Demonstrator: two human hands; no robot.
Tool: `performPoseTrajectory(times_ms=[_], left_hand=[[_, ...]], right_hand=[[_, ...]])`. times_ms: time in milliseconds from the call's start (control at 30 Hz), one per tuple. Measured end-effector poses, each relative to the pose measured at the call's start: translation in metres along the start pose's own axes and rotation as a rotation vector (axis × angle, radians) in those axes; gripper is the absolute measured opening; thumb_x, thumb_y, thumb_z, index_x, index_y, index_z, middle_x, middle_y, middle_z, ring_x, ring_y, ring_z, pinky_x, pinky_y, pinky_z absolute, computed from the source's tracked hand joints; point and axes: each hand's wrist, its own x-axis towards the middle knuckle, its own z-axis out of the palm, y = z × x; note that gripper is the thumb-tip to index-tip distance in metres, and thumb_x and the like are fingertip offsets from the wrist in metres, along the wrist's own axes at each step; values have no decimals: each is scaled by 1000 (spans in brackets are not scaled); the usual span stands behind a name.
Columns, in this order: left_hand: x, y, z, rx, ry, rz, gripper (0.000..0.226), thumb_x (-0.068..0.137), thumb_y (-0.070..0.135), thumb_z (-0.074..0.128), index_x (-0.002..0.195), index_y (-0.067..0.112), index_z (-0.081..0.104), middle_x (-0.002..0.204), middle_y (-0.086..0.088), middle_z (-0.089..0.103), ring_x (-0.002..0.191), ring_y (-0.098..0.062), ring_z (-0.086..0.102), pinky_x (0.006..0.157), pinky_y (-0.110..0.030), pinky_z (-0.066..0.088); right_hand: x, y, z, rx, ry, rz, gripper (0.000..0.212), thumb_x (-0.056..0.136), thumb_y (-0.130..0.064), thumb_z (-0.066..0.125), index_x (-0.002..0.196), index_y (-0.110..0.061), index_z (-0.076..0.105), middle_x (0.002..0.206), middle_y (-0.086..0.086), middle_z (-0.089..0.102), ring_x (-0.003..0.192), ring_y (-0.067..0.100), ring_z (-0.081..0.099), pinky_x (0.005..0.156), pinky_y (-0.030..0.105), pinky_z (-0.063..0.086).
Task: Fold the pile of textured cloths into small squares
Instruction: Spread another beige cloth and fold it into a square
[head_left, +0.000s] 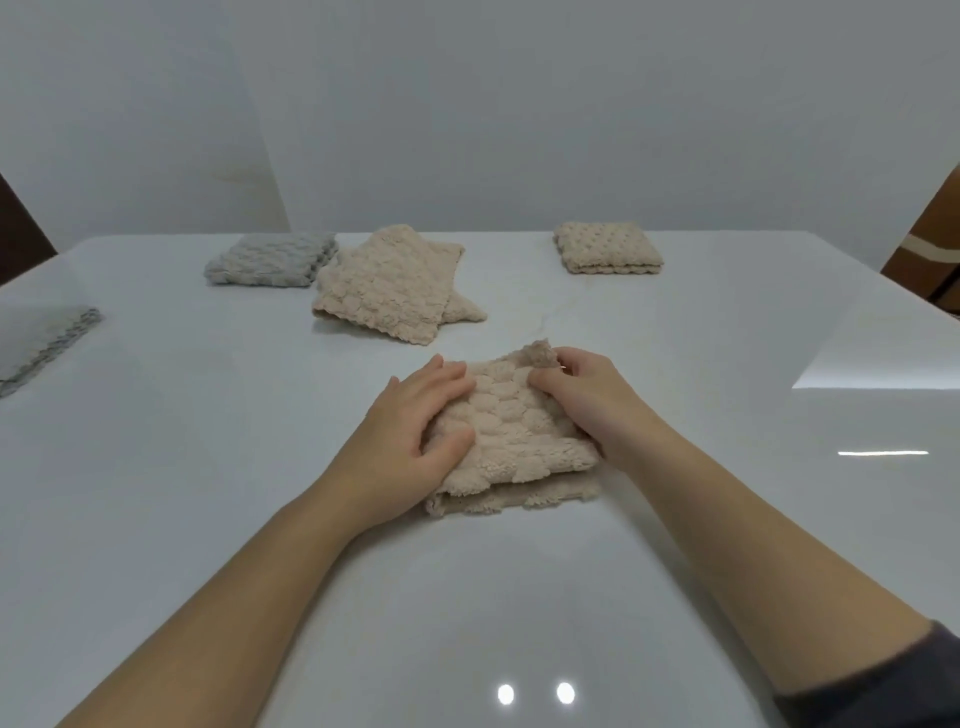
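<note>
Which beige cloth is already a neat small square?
The far-right beige cloth: compact, edges aligned. The middle beige pile lies loose and askew; the near beige cloth is under the left hand and right hand.

Saw a glossy, smooth white surface (182, 467) mirroring lights. Saw plush beige cloth (514, 431), bumpy with a bubble weave and fleecy at the edges. Saw grey cloth (270, 260) of the same nubbly pile. Saw a matt wall (519, 104).

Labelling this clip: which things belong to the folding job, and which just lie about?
Job: held cloth, left hand, right hand, beige pile, folded beige square, grey square, grey cloth at left edge.
Lying about: brown box.
</note>
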Motion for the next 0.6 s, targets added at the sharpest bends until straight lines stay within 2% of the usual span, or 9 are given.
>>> performPoseTrajectory(times_ms=[67, 100, 167, 200, 300, 400, 467, 533, 600], left_hand=[[1, -3, 2, 41, -37, 13, 63, 80, 55, 40, 137, 30, 50, 149, 20, 35, 142, 11, 10, 122, -40, 5], [2, -5, 2, 47, -45, 19, 63, 80, 54, 40, 136, 30, 51, 149, 19, 35, 142, 11, 10, 122, -39, 3], [2, -7, 2, 51, -45, 27, 62, 79, 53, 40, 135, 30, 51, 149, 19, 36, 142, 11, 9, 121, -37, 1], [2, -7, 2, 56, -44, 29, 62, 79, 54, 40, 135, 31, 52, 149, 20, 36, 142, 11, 9, 121, -37, 0], [1, -7, 2, 67, -49, 37, 62, 78, 55, 40, 135, 32, 51, 149, 19, 35, 142, 10, 9, 121, -38, -1], [2, -7, 1, 42, -26, 20, 65, 80, 57, 39, 139, 31, 46, 152, 16, 31, 144, 6, 11, 122, -41, 2], [7, -7, -1, -7, 29, -52, 66, 84, 56, 37, 144, 29, 38, 153, 12, 30, 143, 1, 19, 120, -46, 11], [12, -7, -6, -97, 43, -166, 62, 89, 49, 37, 147, 27, 33, 147, 15, 35, 137, -1, 27, 119, -47, 15], [15, -9, -11, -184, 0, -256, 56, 93, 41, 37, 148, 29, 31, 135, 25, 41, 130, 1, 33, 120, -46, 12]], right_hand=[[0, 1, 0, -77, 23, -43, 16, 81, -22, 62, 90, -9, 68, 84, 12, 71, 76, 30, 68, 75, 44, 56], [1, 2, -1, -117, 44, -71, 15, 81, -23, 63, 91, -14, 68, 83, 10, 71, 77, 28, 68, 74, 43, 55], [1, 4, -4, -239, 83, -115, 14, 85, -24, 64, 99, -22, 65, 79, -3, 67, 71, 12, 62, 62, 29, 49], [1, 6, -6, -322, 102, -130, 22, 86, -25, 64, 108, -24, 62, 85, -8, 65, 74, 7, 60, 63, 24, 46], [-1, 10, -10, -542, 188, -202, 45, 91, -30, 58, 135, -24, 49, 117, -6, 59, 98, 14, 60, 85, 33, 49], [-8, -1, -4, -608, 253, -373, 48, 99, -27, 45, 146, -18, 38, 144, 1, 46, 128, 19, 46, 107, 40, 37], [-14, -7, 5, -724, 92, -411, 54, 103, -32, 33, 153, -14, 23, 158, 4, 26, 146, 22, 22, 118, 43, 19], [-18, -3, 16, -930, -140, -354, 62, 104, -44, 21, 156, -16, 4, 164, -1, -1, 150, 18, -6, 121, 49, -1], [-19, 5, 18, -1064, -274, -293, 65, 102, -51, 15, 156, -20, -2, 163, -4, -11, 149, 16, -16, 119, 52, -9]])
